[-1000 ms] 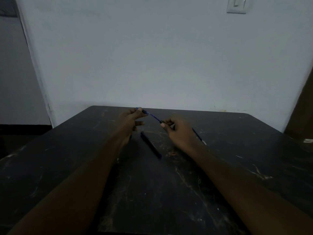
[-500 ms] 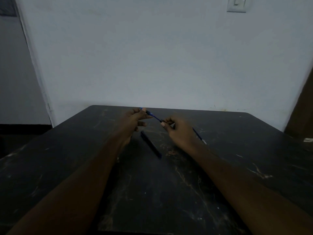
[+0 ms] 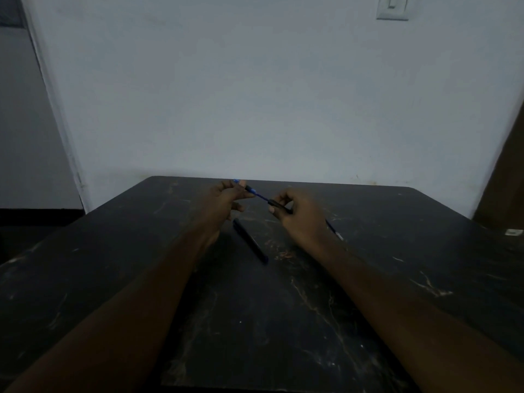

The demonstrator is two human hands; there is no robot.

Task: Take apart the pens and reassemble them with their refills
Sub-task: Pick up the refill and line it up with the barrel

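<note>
A blue pen (image 3: pixel 261 196) is held up over a dark worktop (image 3: pixel 255 321).
On the scratched worktop, a dark pen (image 3: pixel 251 241) lies slantwise between the two wrists. Just past it, the right hand (image 3: pixel 300 219) has its grip pinched on the blue pen's black barrel, and the left hand (image 3: pixel 224 199) has its grip pinched on the pen's blue end. Behind them is a pale wall (image 3: pixel 255 95) with a light switch (image 3: pixel 392 8).

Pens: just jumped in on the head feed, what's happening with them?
A person works with both hands above the table. The left hand pinches the blue refill, the right hand grips the barrel, and a stretch of refill shows between them. Whether it is going in or coming out cannot be told. A second pen lies on the table, untouched.
</note>
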